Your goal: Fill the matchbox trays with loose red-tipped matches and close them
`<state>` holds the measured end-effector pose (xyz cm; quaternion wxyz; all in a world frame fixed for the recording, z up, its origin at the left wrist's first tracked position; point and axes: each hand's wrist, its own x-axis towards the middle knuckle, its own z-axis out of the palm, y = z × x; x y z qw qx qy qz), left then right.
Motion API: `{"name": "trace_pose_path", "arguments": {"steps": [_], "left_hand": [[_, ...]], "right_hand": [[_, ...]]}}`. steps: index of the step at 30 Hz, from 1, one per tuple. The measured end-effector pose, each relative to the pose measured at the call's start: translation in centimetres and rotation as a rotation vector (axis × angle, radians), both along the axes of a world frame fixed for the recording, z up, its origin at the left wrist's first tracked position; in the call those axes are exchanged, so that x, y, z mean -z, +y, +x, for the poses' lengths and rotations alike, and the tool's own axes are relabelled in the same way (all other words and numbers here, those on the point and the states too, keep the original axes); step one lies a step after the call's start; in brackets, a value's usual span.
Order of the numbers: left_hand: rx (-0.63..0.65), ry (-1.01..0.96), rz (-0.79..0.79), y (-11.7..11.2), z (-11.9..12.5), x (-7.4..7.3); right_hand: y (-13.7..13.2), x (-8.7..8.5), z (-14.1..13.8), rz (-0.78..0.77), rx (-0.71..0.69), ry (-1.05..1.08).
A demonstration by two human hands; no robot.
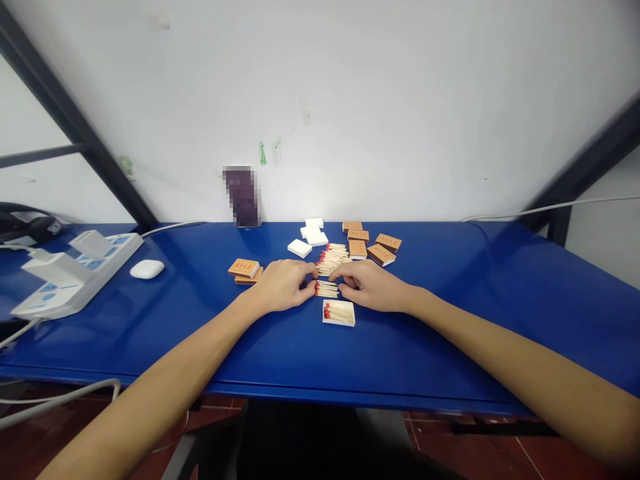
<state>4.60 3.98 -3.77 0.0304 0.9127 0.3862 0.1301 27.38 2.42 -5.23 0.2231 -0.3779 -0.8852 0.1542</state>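
Observation:
My left hand (pixel 284 285) and my right hand (pixel 370 285) rest on the blue table (pixel 450 320), fingertips pinched from both sides on a small bundle of red-tipped matches (pixel 327 289). Just in front of the bundle lies an open white matchbox tray (pixel 339 313) holding some matches. Behind my hands is a loose pile of matches (pixel 333 258). Two orange matchbox sleeves (pixel 245 270) are stacked next to my left hand.
Several orange matchbox sleeves (pixel 371 244) and white inner trays (pixel 311 237) lie at the back. A white power strip with plugs (pixel 75 270) and a white earbud case (pixel 147 269) are at the left. A dark blurred object (pixel 242 197) leans on the wall.

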Motion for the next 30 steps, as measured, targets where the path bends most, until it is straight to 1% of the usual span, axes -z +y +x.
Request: {"name": "trace_pose_path", "arguments": {"steps": [3, 9, 24, 30], "left_hand": [[0.013, 0.002, -0.001, 0.04, -0.06, -0.08], [0.011, -0.013, -0.039, -0.15, -0.10, -0.31], [0.030, -0.018, -0.099, -0.51, -0.21, -0.96], [0.041, -0.016, -0.097, -0.34, -0.28, -0.73]], "right_hand": [[-0.03, -0.10, 0.03, -0.025, 0.008, 0.003], [-0.06, -0.32, 0.26, -0.017, -0.035, -0.033], [-0.17, -0.54, 0.31, -0.045, -0.024, -0.003], [-0.01, -0.35, 0.41, -0.024, -0.033, -0.016]]}}
